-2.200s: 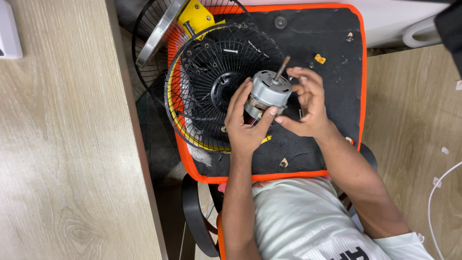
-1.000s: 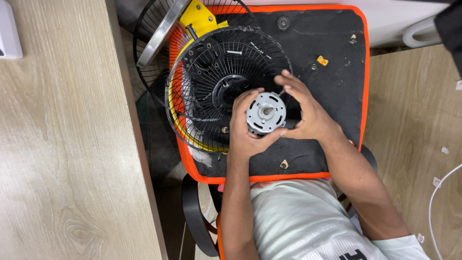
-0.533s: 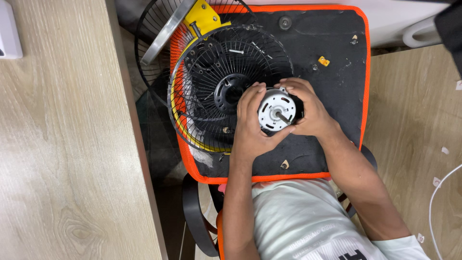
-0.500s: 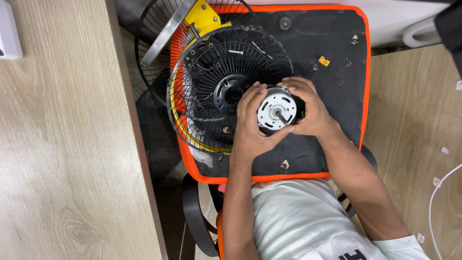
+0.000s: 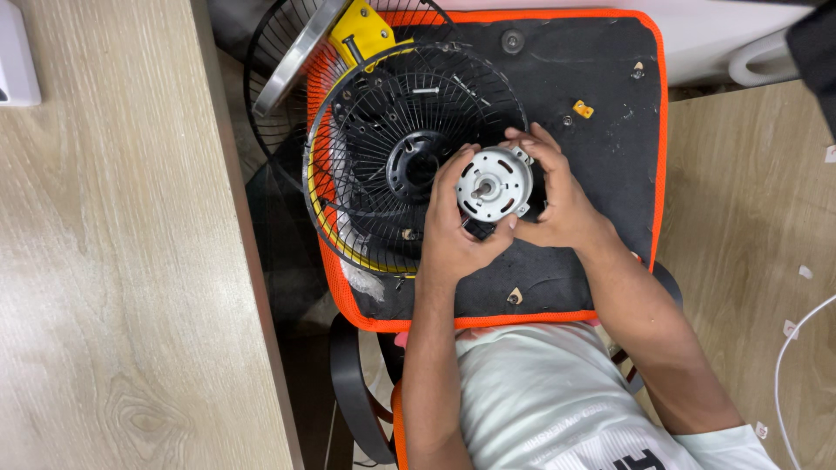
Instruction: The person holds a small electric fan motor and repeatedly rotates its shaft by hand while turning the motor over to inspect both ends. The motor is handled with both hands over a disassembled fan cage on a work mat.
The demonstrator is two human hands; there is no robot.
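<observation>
Both hands, left (image 5: 455,233) and right (image 5: 557,202), clasp the motor (image 5: 494,184) above the black mat (image 5: 601,104), just right of the grille (image 5: 392,165); a firm two-sided hold with fingers off its central bore seems best.

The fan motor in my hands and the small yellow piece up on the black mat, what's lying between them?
Only right hand fingers and bare black mat lie between the fan motor and yellow piece, in the head view.

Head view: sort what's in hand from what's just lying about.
In hand:
left hand
right hand
silver fan motor
black wire fan guard

Lying about:
second fan grille
yellow bracket
small yellow piece
white cable
</observation>
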